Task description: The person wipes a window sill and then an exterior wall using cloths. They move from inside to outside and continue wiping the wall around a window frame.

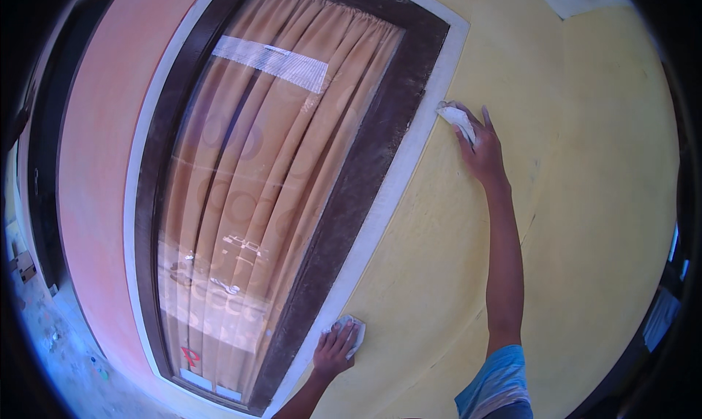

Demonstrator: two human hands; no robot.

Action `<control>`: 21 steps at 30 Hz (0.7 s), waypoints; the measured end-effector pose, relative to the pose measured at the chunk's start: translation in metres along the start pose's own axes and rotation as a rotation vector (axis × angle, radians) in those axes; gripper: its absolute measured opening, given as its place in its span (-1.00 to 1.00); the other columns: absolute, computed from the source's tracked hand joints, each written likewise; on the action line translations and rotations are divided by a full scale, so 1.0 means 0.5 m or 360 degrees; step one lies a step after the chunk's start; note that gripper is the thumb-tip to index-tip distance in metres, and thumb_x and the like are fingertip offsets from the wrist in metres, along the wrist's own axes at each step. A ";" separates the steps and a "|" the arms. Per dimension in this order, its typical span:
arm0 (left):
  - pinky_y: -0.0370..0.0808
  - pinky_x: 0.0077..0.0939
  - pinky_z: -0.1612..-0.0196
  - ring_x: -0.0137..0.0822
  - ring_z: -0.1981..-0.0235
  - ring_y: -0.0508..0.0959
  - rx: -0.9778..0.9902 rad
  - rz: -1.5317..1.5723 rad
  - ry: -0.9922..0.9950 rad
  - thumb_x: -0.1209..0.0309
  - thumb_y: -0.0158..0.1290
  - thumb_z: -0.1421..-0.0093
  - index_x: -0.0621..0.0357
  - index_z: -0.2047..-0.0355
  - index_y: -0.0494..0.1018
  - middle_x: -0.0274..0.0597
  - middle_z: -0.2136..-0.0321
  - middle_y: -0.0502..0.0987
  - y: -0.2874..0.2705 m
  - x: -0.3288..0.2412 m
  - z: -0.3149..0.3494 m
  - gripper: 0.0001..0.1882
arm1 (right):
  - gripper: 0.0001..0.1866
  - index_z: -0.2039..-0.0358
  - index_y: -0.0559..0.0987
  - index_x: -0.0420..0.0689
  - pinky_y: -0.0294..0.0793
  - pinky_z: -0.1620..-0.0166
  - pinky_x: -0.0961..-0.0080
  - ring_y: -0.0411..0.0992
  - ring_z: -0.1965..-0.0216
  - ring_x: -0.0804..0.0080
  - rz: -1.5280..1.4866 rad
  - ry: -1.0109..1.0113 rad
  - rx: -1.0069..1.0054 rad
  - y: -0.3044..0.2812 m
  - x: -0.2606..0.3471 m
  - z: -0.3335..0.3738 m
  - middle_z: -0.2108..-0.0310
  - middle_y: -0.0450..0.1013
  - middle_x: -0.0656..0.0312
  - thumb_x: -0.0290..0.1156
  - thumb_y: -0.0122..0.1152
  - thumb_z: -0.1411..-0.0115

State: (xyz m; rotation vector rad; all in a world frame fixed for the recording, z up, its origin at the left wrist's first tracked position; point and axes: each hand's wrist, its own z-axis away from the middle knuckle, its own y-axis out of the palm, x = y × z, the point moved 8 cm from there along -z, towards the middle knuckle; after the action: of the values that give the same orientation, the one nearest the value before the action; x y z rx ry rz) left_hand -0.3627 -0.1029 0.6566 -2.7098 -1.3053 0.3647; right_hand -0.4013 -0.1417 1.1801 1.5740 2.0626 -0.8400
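Note:
My right hand (482, 152) is raised against the yellow wall (439, 221), close to the upper part of the white border strip (409, 137) round the window. Its thumb and fingers are closed on a folded white piece (458, 119), cloth or paper, whose tip reaches the strip. Lower down, my left hand (334, 352) lies beside the same strip. Under its bent fingers is a second crumpled whitish piece (356, 336), pressed to the wall. I cannot tell cloth from paper on either piece.
A dark brown window frame (365, 141) holds glass with a tan curtain (292, 163) behind it. Past it on the left stand a pink wall (102, 163) and a dark doorway (55, 126). Scraps litter the floor (80, 353) at lower left. The yellow wall bends at the right.

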 end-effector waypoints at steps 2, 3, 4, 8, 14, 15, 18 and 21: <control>0.25 -0.07 -0.26 -0.13 -0.23 0.42 -0.0014 0.0029 0.0020 0.23 0.06 0.02 -0.16 -0.24 0.43 -0.33 -0.28 0.40 0.010 0.004 0.005 -0.30 | -0.71 -0.01 0.63 -0.05 0.09 -0.40 -0.04 0.45 -0.17 0.26 -0.0043 -0.0031 0.0016 0.019 0.021 0.001 -0.08 0.54 0.23 -0.36 0.14 -0.30; 0.18 -0.02 -0.32 -0.08 -0.25 0.39 -0.0027 0.0050 0.0026 0.24 0.02 0.00 -0.13 -0.24 0.43 -0.29 -0.28 0.40 0.012 0.004 0.008 -0.31 | -0.71 0.00 0.63 -0.05 0.11 -0.39 -0.05 0.46 -0.16 0.25 -0.0099 -0.0079 0.0063 0.030 0.062 0.029 -0.08 0.54 0.23 -0.36 0.15 -0.29; 0.19 -0.02 -0.31 -0.09 -0.26 0.39 0.0010 0.0100 0.0016 0.24 0.02 0.00 -0.14 -0.24 0.43 -0.29 -0.28 0.40 0.014 0.008 0.012 -0.31 | -0.72 0.01 0.63 -0.05 0.13 -0.38 -0.06 0.46 -0.15 0.25 -0.0158 -0.0113 0.0096 0.036 0.092 0.066 -0.08 0.54 0.23 -0.37 0.16 -0.28; 0.23 -0.02 -0.29 -0.10 -0.26 0.39 0.0087 0.0258 -0.0006 0.25 0.01 -0.01 -0.15 -0.25 0.42 -0.29 -0.28 0.39 0.013 0.006 0.011 -0.31 | -0.71 0.02 0.64 -0.05 0.18 -0.35 -0.08 0.48 -0.12 0.23 -0.0226 -0.0246 0.0302 0.051 0.119 0.123 -0.06 0.55 0.24 -0.41 0.20 -0.25; 0.20 -0.01 -0.30 -0.07 -0.26 0.38 0.0018 0.0168 0.0044 0.26 0.00 -0.04 -0.12 -0.25 0.42 -0.29 -0.29 0.39 0.012 0.003 0.013 -0.33 | -0.70 0.01 0.63 -0.09 0.19 -0.36 -0.03 0.48 -0.12 0.20 -0.0036 -0.0096 0.0009 0.005 0.020 0.020 -0.05 0.55 0.16 -0.44 0.19 -0.24; 0.20 0.00 -0.30 -0.06 -0.25 0.39 0.0017 0.0143 0.0048 0.26 -0.01 -0.04 -0.12 -0.25 0.42 -0.29 -0.29 0.38 0.014 0.004 0.013 -0.33 | -0.70 0.01 0.62 -0.10 0.20 -0.35 -0.01 0.48 -0.12 0.19 -0.0019 -0.0056 -0.0041 0.003 0.008 0.013 -0.06 0.55 0.15 -0.44 0.18 -0.25; 0.18 0.01 -0.31 -0.05 -0.25 0.39 -0.0004 0.0143 0.0054 0.26 -0.01 -0.05 -0.10 -0.25 0.41 -0.27 -0.28 0.39 0.019 0.006 0.015 -0.34 | -0.70 0.00 0.61 -0.13 0.24 -0.34 0.01 0.46 -0.15 0.19 -0.0017 0.0000 -0.0164 0.012 0.023 0.031 -0.08 0.53 0.14 -0.45 0.15 -0.26; 0.18 0.01 -0.31 -0.04 -0.25 0.40 0.0052 0.0235 0.0020 0.25 -0.01 -0.06 -0.10 -0.25 0.41 -0.26 -0.28 0.39 0.018 0.013 0.013 -0.33 | -0.70 0.01 0.61 -0.11 0.29 -0.32 0.04 0.43 -0.19 0.22 -0.0065 -0.0114 -0.0018 0.017 0.096 0.061 -0.09 0.53 0.24 -0.48 0.15 -0.24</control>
State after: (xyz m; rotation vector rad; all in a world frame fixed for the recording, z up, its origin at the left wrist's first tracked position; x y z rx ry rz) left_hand -0.3539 -0.1033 0.6473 -2.7837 -1.0888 0.3785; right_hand -0.4075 -0.1268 1.1247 1.4789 2.0515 -0.8842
